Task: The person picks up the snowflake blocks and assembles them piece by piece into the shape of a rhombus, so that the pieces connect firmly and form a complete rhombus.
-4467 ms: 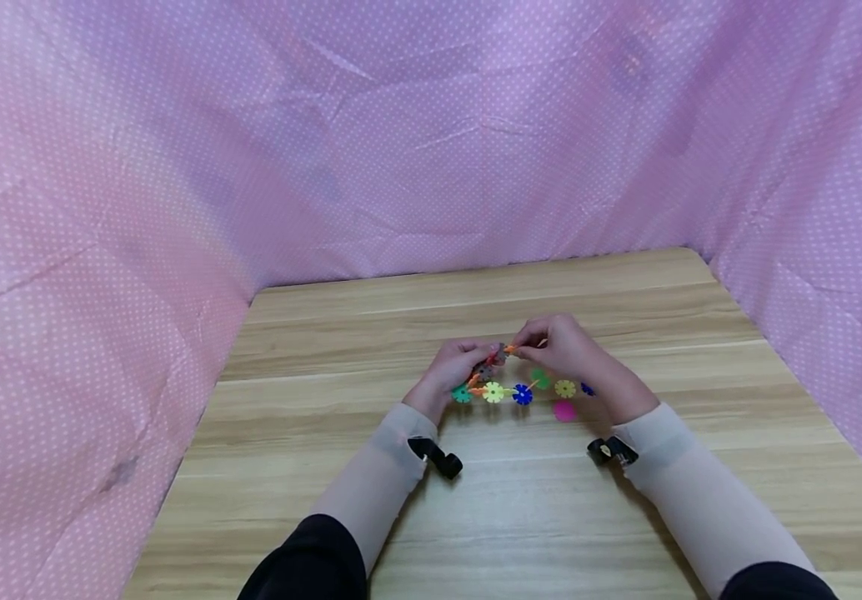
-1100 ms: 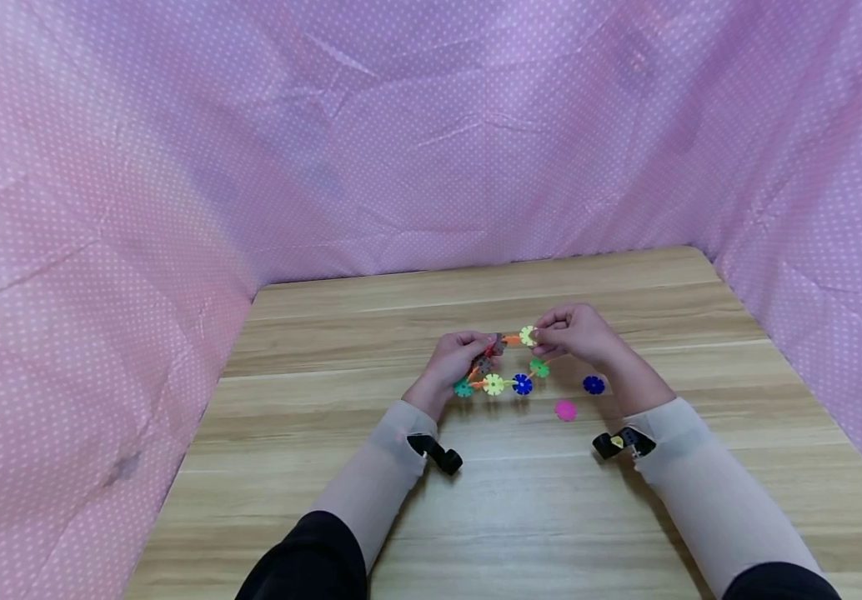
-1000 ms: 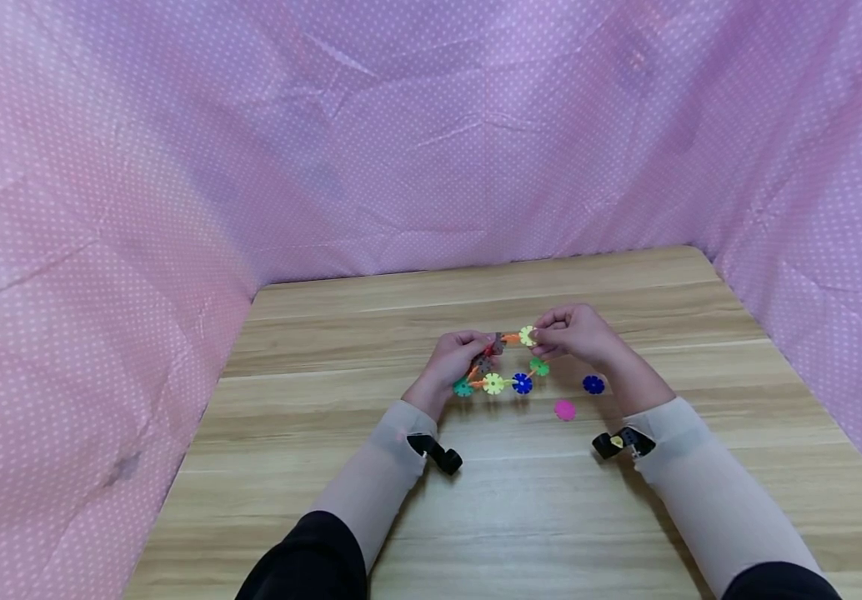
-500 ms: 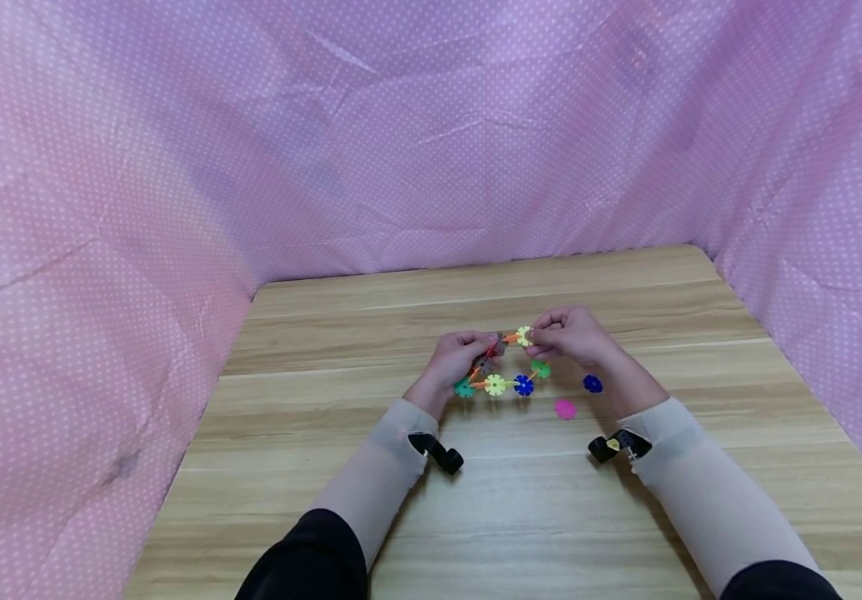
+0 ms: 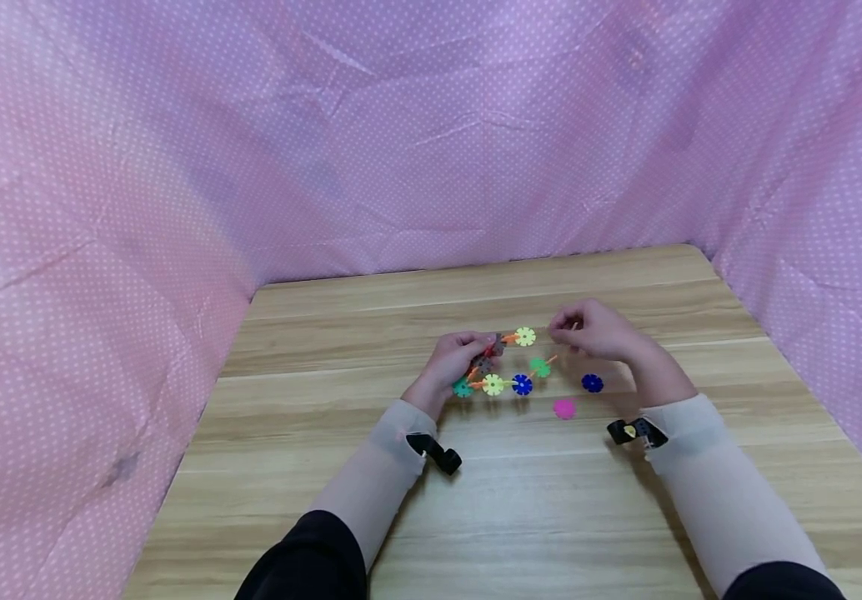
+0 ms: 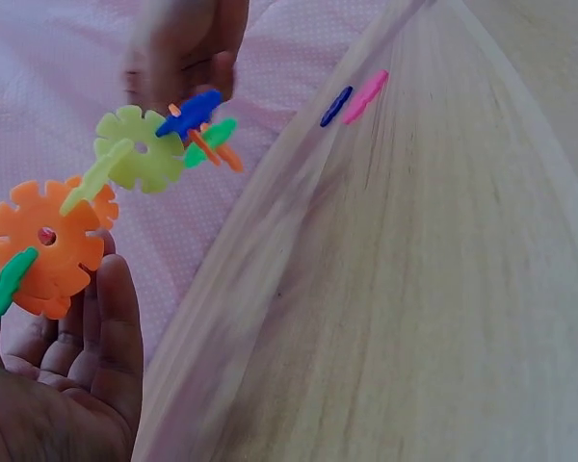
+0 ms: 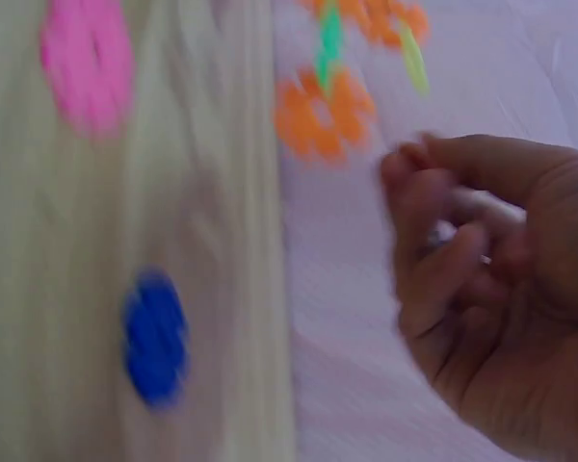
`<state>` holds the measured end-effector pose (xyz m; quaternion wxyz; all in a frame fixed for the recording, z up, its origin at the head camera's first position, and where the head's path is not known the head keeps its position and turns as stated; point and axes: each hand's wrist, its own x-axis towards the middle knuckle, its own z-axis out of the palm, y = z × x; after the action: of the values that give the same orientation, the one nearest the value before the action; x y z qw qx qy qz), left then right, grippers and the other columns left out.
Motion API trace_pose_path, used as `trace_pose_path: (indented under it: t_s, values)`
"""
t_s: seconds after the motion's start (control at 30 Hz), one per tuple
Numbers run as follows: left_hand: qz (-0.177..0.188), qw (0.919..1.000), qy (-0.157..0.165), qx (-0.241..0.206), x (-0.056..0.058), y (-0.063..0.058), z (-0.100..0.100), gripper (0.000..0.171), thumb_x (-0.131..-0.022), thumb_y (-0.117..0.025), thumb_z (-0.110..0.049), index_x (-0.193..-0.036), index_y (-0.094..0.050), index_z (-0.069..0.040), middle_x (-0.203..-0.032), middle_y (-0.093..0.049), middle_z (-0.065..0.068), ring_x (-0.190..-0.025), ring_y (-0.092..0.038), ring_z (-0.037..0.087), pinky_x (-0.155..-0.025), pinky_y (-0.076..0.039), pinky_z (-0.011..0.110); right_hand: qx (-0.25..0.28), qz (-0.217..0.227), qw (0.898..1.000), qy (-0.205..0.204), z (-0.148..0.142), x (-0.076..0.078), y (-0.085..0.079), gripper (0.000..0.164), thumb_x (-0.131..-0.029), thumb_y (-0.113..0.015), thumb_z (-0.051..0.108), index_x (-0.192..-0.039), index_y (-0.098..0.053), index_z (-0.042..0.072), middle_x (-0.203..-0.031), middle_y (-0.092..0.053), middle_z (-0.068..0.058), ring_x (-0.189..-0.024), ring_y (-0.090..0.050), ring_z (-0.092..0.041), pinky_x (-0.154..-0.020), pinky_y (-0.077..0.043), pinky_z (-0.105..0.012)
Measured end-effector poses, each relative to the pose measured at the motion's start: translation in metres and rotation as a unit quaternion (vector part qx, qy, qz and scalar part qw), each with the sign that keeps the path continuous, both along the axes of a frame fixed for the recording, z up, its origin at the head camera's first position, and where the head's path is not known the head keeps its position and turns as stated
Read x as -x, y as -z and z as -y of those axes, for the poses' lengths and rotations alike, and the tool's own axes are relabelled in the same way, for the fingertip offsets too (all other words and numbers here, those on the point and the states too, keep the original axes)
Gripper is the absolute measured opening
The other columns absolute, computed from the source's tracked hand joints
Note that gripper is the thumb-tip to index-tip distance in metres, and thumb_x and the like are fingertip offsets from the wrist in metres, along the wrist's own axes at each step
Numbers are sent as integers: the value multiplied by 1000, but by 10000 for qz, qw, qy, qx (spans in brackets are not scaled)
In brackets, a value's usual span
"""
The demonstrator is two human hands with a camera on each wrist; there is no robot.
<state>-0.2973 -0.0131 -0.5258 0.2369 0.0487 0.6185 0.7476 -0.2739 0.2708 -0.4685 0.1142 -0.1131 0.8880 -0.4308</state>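
My left hand (image 5: 455, 363) grips a chain of interlocking snowflake discs (image 5: 493, 384) above the table, pinching it near a brown disc. The chain bends in an open loop, with orange, teal, blue and green discs in it. At its upper free end stands a yellow disc (image 5: 525, 337); its other end has a green disc (image 5: 540, 367) with an orange disc edge-on. In the left wrist view, an orange disc (image 6: 63, 231) sits above the palm. Just right of the yellow disc hovers my right hand (image 5: 596, 332), fingers loosely curled, with nothing visible between them.
Two loose discs lie on the wooden table (image 5: 521, 517): a pink one (image 5: 564, 409) and a dark blue one (image 5: 592, 383), in front of my right hand. Pink dotted cloth (image 5: 431, 150) hangs behind the table and at both sides.
My right hand picked up the loose yellow disc and brought it to the chain's orange end. It has now let go and drawn back right. The disc stays on; my left hand keeps its grip.
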Motion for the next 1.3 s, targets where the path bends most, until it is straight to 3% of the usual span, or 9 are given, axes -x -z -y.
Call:
trace_pose_path:
  t_s: [0.13, 0.3, 0.43, 0.67, 0.8, 1.1, 1.3]
  values:
    - [-1, 10000, -4, -69, 0, 0, -1, 20, -103, -70, -18, -109, -77, -1, -111, -77, 17, -87, -76, 19, -87, -62, 36, -1075, 167, 9929, -482, -19, -5, -5, 9, -91, -69, -4, -98, -72, 1, -91, -68, -12, -77, -58, -22, -62, -50, -31]
    - [-11, 10000, -4, -97, -1, 0, -1, 19, -103, -70, -17, -108, -77, 0, -111, -77, 18, -85, -75, 19, -86, -62, 37, -1861, 821, 9756, -828, -31, -11, -4, 22, -76, -82, -3, -91, -68, 6, -86, -61, -4, -78, -54, -21, -65, -46, -33]
    - [-35, 10000, -13, -66, -1, 0, -1, 18, -103, -70, -18, -106, -77, -1, -110, -77, 17, -85, -75, 19, -83, -63, 33, -1905, 1012, 9731, -811, -34, -8, 4, 24, -75, -80, -5, -90, -66, 6, -85, -59, -5, -75, -52, -21, -63, -44, -32]
    - [-10, 9998, -11, -191, -1, 1, -1, 17, -104, -69, -16, -106, -77, -1, -114, -76, 19, -87, -76, 19, -92, -61, 40, -1992, 315, 9789, -327, -34, 0, 13, 14, -89, -77, 2, -101, -75, 9, -92, -66, -6, -83, -59, -23, -72, -51, -37]
    - [4, 9999, -30, -167, -1, 1, -1, 18, -104, -69, -17, -106, -77, -1, -114, -76, 18, -87, -76, 18, -89, -62, 37, -1940, 192, 9802, -342, -34, 2, 13, 20, -87, -84, 7, -106, -79, 8, -93, -70, -4, -85, -62, -22, -76, -54, -39]
    - [21, 9999, -34, -104, -1, 0, 0, 18, -104, -70, -19, -106, -77, -2, -113, -76, 19, -88, -76, 19, -84, -62, 32, -2020, 25, 9775, -611, -33, 3, 15, 19, -80, -84, -1, -93, -76, 10, -89, -69, -2, -84, -60, -22, -76, -54, -40]
    - [10, 9999, 20, -127, -1, 0, 1, 20, -104, -69, -19, -107, -77, -2, -112, -76, 19, -86, -76, 19, -81, -63, 31, -1670, -125, 9848, -459, -33, 5, 18, 16, -84, -80, -3, -90, -72, 9, -86, -66, -3, -81, -58, -21, -71, -50, -35]
